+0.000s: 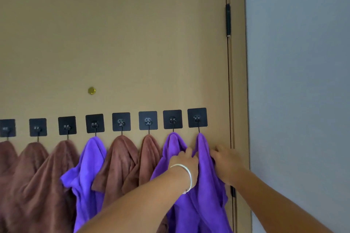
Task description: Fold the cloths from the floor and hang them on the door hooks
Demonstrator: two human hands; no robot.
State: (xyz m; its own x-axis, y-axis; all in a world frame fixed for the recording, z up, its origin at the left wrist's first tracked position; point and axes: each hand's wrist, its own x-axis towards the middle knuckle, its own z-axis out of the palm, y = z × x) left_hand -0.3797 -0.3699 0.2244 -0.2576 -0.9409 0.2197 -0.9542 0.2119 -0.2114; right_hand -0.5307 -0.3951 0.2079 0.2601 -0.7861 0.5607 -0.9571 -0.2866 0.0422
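Behind both hands, a tan door [132, 43] carries black hooks [121, 121] with cloths. On the last hook hangs a purple cloth [205, 166]; left hand [186, 162] and right hand [225, 161] pinch its edges with curled fingers.

The door [113, 43] is a flat tan, its peephole [91, 90] shiny gold. Eight square hook plates [121, 121] are black. Below them hang five plain brown cloths [121, 157] and three plain bright purple cloths [89, 172]. The wall [299, 81] is pale grey-blue, the hinge [228, 20] black, the bracelet [186, 174] silver.
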